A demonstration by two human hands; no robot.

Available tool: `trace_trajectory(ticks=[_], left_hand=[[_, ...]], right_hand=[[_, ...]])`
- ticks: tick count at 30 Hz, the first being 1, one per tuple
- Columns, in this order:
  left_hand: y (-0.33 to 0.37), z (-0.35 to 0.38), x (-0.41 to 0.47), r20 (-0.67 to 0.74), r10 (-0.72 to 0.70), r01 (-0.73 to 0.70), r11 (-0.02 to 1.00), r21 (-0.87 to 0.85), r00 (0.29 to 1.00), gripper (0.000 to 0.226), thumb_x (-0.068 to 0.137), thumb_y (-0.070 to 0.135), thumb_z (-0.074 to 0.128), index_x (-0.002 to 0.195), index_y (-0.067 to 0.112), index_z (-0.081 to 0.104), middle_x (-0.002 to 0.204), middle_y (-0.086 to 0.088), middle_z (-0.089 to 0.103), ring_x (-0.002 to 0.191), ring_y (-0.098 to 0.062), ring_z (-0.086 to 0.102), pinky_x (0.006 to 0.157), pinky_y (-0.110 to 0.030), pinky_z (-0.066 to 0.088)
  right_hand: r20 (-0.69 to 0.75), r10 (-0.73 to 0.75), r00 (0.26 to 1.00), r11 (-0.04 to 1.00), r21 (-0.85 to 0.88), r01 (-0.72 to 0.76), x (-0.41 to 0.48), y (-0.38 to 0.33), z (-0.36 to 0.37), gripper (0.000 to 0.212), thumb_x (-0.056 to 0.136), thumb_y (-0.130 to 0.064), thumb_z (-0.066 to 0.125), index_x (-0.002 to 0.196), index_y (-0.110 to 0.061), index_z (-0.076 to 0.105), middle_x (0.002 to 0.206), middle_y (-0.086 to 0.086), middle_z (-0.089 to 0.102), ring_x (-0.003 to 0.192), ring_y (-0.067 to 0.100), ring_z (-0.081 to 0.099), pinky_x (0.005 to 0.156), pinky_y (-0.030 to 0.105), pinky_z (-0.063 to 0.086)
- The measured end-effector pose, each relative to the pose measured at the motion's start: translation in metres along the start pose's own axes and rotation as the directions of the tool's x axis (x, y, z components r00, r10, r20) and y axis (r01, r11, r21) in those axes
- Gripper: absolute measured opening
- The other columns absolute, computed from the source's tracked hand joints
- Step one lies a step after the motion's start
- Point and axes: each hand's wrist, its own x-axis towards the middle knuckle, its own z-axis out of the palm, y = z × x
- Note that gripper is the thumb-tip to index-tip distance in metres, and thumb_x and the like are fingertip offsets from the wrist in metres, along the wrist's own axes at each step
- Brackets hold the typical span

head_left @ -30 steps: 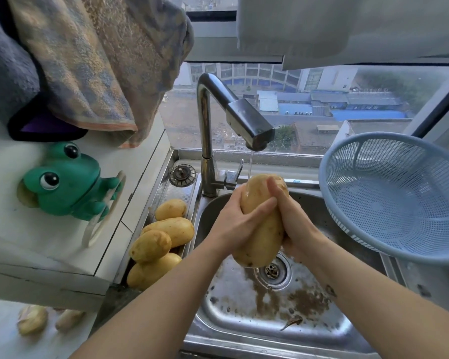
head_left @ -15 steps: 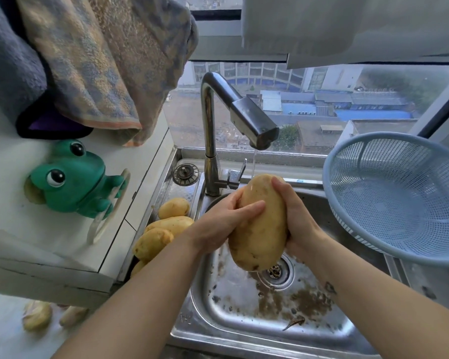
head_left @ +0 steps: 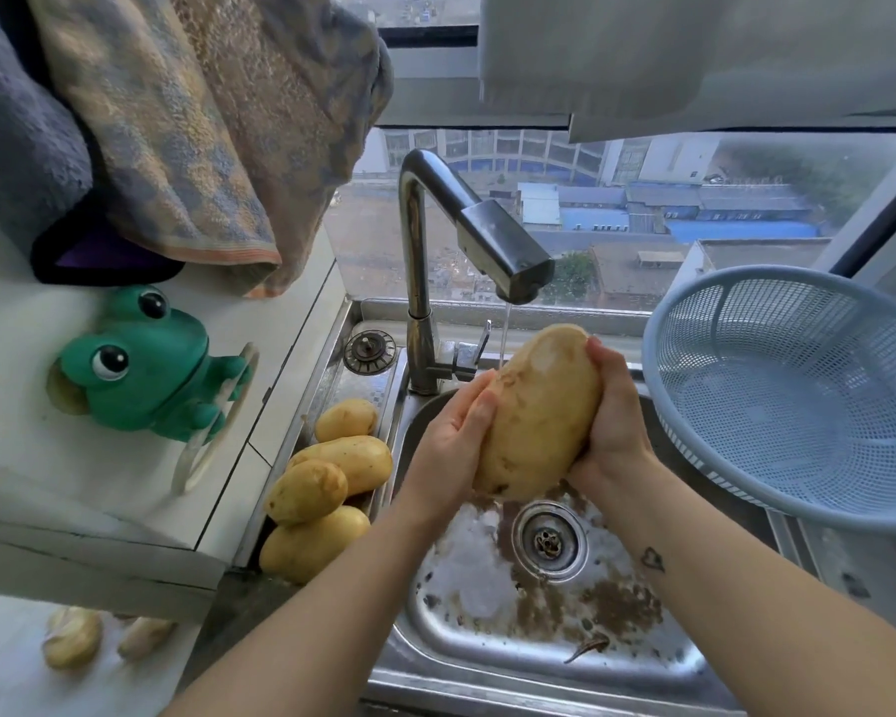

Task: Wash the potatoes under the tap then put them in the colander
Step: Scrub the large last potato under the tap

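- Potato (head_left: 536, 411), big and long, is held nearly upright over the sink (head_left: 487, 649), between both hands and a little above the drain (head_left: 549, 540).
- The left hand (head_left: 453, 442) grips its left side, with the fingers curled around it and the thumb lying on the front.
- The right hand (head_left: 614, 426) wraps the right side, and its fingertips press near the upper end.
- From the tap (head_left: 487, 235) a thin stream of water (head_left: 505, 328) falls just at the upper left edge of the potato.
- The blue colander (head_left: 797, 395) stands tilted at the right of the sink, with its opening turned toward the person.
- Four other potatoes (head_left: 332, 483) lie in a pile on the metal ledge at the left of the sink.
- Brown dirt lies on the sink bottom.
- A green frog (head_left: 146, 364) is fixed on the white wall at the left, and towels (head_left: 177, 121) hang above it.
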Motion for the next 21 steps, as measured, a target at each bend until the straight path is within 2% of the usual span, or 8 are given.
trace_trajectory(ticks=[2, 5, 7, 10, 13, 16, 19, 21], left_hand=[[-0.006, 0.008, -0.009, -0.103, -0.048, 0.038, 0.995, -0.093, 0.994, 0.033, 0.083, 0.048, 0.068, 0.111, 0.037, 0.057, 0.110, 0.009, 0.066, 0.105, -0.014, 0.066, 0.087, -0.035, 0.057], [-0.001, 0.014, -0.008, -0.091, -0.186, 0.161, 0.961, -0.225, 0.978, 0.068, 0.068, 0.047, 0.082, 0.125, 0.025, 0.050, 0.113, 0.002, 0.064, 0.100, -0.018, 0.068, 0.084, -0.046, 0.058], [0.003, 0.016, -0.001, -0.099, -0.206, 0.175, 0.950, -0.258, 0.974, 0.054, 0.073, 0.044, 0.077, 0.118, 0.020, 0.058, 0.105, -0.003, 0.070, 0.092, -0.020, 0.071, 0.079, -0.047, 0.059], [0.003, 0.011, 0.011, -0.175, -0.189, 0.138, 0.953, -0.268, 0.966, 0.050, 0.079, 0.054, 0.068, 0.112, 0.016, 0.066, 0.100, -0.010, 0.072, 0.091, -0.027, 0.070, 0.072, -0.045, 0.059], [0.002, -0.006, 0.020, -0.269, -0.093, 0.077, 0.994, -0.072, 0.959, 0.028, 0.086, 0.050, 0.058, 0.099, 0.029, 0.071, 0.100, -0.007, 0.071, 0.096, -0.026, 0.068, 0.081, -0.051, 0.058], [0.008, -0.009, 0.020, -0.304, 0.078, -0.007, 0.974, 0.227, 0.949, 0.028, 0.095, 0.039, 0.044, 0.083, 0.036, 0.069, 0.087, 0.005, 0.069, 0.090, -0.018, 0.064, 0.077, -0.035, 0.055], [0.009, -0.006, 0.011, -0.154, 0.189, -0.096, 0.877, 0.471, 0.970, 0.028, 0.086, 0.054, 0.048, 0.105, 0.037, 0.061, 0.105, 0.011, 0.062, 0.098, -0.009, 0.059, 0.080, -0.023, 0.049], [0.009, -0.008, 0.006, -0.001, 0.192, -0.149, 0.768, 0.623, 0.981, 0.062, 0.076, 0.060, 0.066, 0.128, 0.030, 0.055, 0.119, 0.010, 0.055, 0.105, -0.007, 0.055, 0.087, -0.018, 0.045]], right_hand=[[-0.013, -0.049, 0.999, 0.998, 0.049, 0.050, 0.000, 0.001, 0.003, 0.050, 0.085, -0.054, 0.053, 0.098, -0.008, 0.068, 0.086, 0.013, 0.073, 0.078, 0.027, 0.071, 0.071, 0.039, 0.056], [0.000, -0.129, 0.992, 0.989, 0.077, 0.128, -0.001, 0.006, 0.002, 0.075, 0.067, -0.059, 0.062, 0.118, -0.004, 0.062, 0.102, 0.018, 0.070, 0.088, 0.031, 0.069, 0.074, 0.045, 0.057], [0.037, -0.174, 0.984, 0.984, 0.057, 0.172, -0.002, 0.007, -0.001, 0.081, 0.065, -0.058, 0.064, 0.123, -0.003, 0.059, 0.108, 0.019, 0.068, 0.095, 0.032, 0.068, 0.078, 0.047, 0.057], [0.123, -0.193, 0.974, 0.975, -0.091, 0.204, -0.002, -0.008, -0.009, 0.059, 0.074, -0.043, 0.064, 0.122, -0.008, 0.058, 0.114, 0.010, 0.067, 0.104, 0.027, 0.066, 0.082, 0.048, 0.057], [0.133, -0.098, 0.986, 0.943, -0.305, 0.135, 0.000, -0.027, -0.015, 0.075, 0.067, -0.040, 0.077, 0.132, -0.014, 0.049, 0.126, 0.010, 0.059, 0.111, 0.029, 0.062, 0.076, 0.050, 0.058], [0.019, -0.062, 0.998, 0.915, -0.398, 0.065, 0.001, -0.022, -0.014, 0.100, 0.047, -0.046, 0.093, 0.131, -0.017, 0.047, 0.125, 0.010, 0.058, 0.108, 0.030, 0.062, 0.081, 0.055, 0.057], [-0.071, -0.138, 0.988, 0.944, -0.310, 0.110, 0.003, -0.009, -0.017, 0.096, 0.044, -0.046, 0.093, 0.124, -0.009, 0.054, 0.118, 0.017, 0.064, 0.102, 0.034, 0.067, 0.083, 0.056, 0.056], [-0.104, -0.184, 0.977, 0.936, -0.323, 0.142, 0.003, -0.008, -0.017, 0.087, 0.044, -0.046, 0.092, 0.115, -0.006, 0.059, 0.111, 0.020, 0.068, 0.096, 0.035, 0.069, 0.081, 0.055, 0.057]])
